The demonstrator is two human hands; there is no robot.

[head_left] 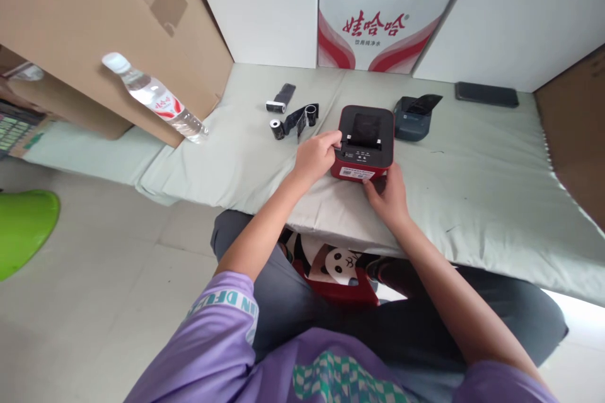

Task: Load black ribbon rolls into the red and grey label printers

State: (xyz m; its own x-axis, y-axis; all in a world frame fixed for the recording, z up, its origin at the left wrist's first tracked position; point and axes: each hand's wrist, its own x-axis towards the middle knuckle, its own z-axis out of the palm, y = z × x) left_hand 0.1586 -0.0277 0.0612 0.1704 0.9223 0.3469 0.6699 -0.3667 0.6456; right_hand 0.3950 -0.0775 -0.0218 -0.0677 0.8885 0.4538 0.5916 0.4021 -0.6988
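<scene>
1. Printer, red, sat on the padded table; its front faced me, long axis running away from me.
2. My left hand curled on its left edge; my right hand, fingers loosely bent, touched its front.
3. Ribbon rolls lay left of the printer, a dark cover right behind it.

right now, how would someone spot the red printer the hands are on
Start at the pale green cloth-covered table. At its near edge sits the red printer, left hand and right hand touching it. Unlike the dark grey printer behind, its body is red.
</scene>
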